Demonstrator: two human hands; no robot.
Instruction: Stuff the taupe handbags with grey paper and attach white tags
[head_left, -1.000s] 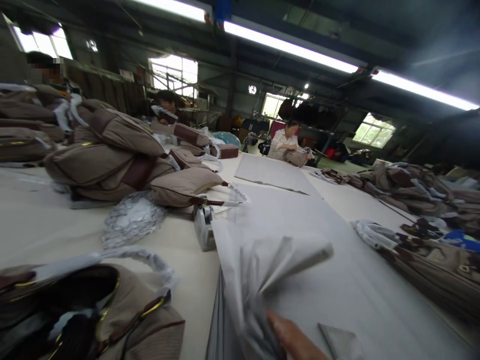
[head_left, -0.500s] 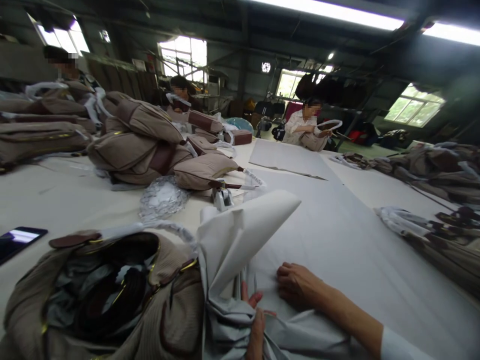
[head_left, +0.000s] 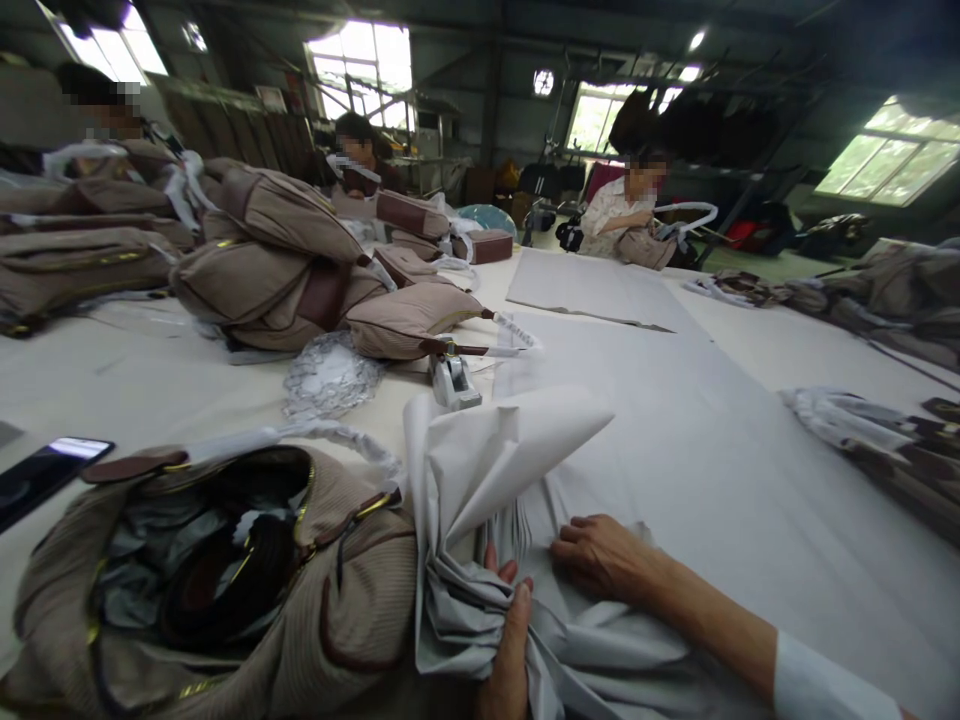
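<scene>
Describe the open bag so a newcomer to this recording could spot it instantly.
Start at the pale table, on its near left side. Left of the crumpled grey sheet in the left hand, find a brown ribbed bag. Unlike the piled bags beyond it, this one gapes wide, exposing its contents.

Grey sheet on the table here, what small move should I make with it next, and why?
Probably use the right hand to gather some of the grey sheet toward the left hand. The left hand already holds bunched folds between thumb and fingers, the right sits curled close beside them, and an open bag stands next to the bunch.
</scene>
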